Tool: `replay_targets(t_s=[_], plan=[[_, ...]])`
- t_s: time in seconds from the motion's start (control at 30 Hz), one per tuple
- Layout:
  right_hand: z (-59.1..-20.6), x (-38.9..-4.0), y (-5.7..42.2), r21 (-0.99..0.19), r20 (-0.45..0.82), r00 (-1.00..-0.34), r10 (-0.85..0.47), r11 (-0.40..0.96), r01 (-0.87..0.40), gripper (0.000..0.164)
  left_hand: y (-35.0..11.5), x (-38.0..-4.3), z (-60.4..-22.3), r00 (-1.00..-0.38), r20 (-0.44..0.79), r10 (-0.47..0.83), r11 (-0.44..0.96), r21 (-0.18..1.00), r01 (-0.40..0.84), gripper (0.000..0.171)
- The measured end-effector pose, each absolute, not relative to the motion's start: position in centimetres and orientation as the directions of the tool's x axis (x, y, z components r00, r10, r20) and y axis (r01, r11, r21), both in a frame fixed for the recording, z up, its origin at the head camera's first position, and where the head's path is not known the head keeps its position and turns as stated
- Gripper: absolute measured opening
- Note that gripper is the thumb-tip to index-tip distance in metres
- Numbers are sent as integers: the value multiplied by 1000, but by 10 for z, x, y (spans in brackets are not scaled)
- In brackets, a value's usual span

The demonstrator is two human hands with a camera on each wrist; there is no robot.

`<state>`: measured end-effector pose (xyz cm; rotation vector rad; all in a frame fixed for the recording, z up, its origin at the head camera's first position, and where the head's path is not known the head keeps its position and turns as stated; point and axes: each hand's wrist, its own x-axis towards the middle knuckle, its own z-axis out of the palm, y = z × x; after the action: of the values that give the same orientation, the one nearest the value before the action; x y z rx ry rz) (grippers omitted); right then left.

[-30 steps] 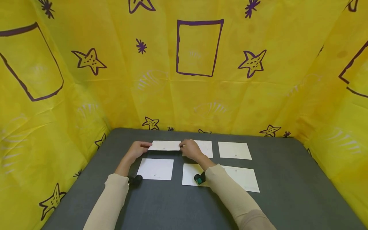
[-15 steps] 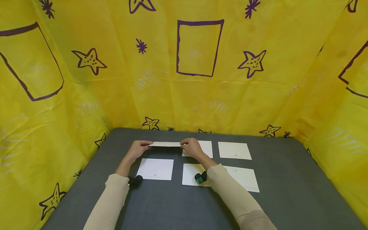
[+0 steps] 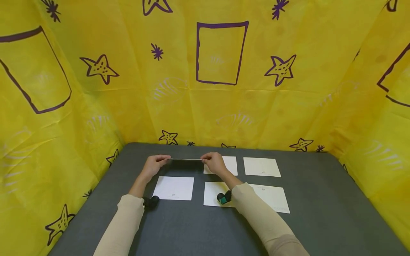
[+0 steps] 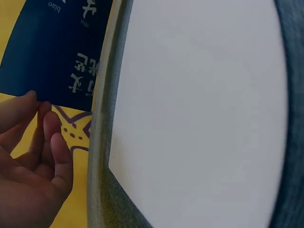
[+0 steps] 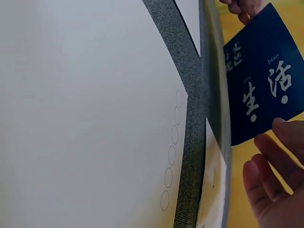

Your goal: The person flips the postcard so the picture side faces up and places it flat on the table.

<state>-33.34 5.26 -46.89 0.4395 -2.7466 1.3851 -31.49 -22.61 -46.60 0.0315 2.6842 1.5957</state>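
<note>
Between my two hands a postcard-like card (image 3: 185, 159) is held up, seen edge-on as a thin line in the head view. In the wrist views its dark blue face (image 5: 263, 80) shows white Chinese characters with small letters. My left hand (image 3: 153, 166) pinches one end with thumb and fingertips. The opposite end is pinched by my right hand (image 3: 215, 165), which overlaps a white card (image 3: 230, 165) lying at the back of the table. Nearer to me, below the held card, lies another white card (image 3: 174, 188).
Further white cards lie flat on the dark grey table (image 3: 179, 231): one at the back right (image 3: 262, 167), a front middle card (image 3: 211, 195) and a front right card (image 3: 273, 200). My right forearm partly covers the front ones. A yellow patterned cloth (image 3: 179, 113) encloses the table's back and sides.
The card in my hands has tilted from showing its white face to edge-on in the head view. Both hands have risen very slightly; the cards on the table stay put.
</note>
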Motion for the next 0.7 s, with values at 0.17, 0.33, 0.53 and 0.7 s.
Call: replay_targets(t_s=[0.17, 0.33, 0.53, 0.7], plan=[[-466, -334, 55, -832, 134, -969, -206, 508, -223, 14, -225, -312, -464, -1000, -6, 15, 453, 891, 1, 31], [-465, -335, 57, -862, 113, -975, -191, 470, -192, 14, -225, -312, -464, -1000, 9, 9, 455, 890, 12, 31], [-464, -336, 58, -887, 116, -978, -176, 425, -182, 13, -223, -315, -465, -998, 53, -19, 454, 890, 39, 28], [-464, -337, 57, -905, 76, -986, -147, 404, -130, 15, -219, -316, -464, -996, 54, -73, 462, 887, 14, 29]])
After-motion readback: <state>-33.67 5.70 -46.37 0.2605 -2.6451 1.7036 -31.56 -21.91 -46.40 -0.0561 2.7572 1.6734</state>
